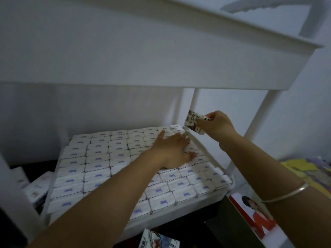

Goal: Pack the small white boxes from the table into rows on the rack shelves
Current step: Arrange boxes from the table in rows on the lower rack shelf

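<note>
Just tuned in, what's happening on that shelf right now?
The shelf is nearly full of white boxes packed in tight rows. The left hand lies flat on the boxes toward the far right corner. The right hand pinches one more box just above that corner, beside the post, not yet set in.
</note>
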`<control>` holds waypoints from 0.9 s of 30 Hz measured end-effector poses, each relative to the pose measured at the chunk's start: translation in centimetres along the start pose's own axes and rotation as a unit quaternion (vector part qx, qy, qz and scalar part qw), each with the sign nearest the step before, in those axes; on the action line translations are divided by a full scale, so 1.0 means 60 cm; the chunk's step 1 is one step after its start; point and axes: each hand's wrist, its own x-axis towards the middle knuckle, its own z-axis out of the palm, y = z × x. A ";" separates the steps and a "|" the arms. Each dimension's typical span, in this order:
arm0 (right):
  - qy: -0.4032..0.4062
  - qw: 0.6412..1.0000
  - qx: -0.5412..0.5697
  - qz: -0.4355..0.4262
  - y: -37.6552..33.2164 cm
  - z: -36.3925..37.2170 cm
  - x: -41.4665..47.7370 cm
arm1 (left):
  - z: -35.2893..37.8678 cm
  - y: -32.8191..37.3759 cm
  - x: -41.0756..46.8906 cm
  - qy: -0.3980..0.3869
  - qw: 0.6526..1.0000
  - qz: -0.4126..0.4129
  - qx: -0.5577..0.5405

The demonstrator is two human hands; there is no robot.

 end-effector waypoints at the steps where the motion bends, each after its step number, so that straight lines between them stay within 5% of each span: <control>1: 0.005 1.000 -0.018 0.006 0.004 0.002 -0.002 | 0.001 -0.001 0.000 0.002 1.000 0.001 -0.005; 27: 0.038 0.960 -0.274 -0.039 0.061 0.073 -0.001 | 0.000 0.004 -0.002 0.040 0.998 0.015 -0.054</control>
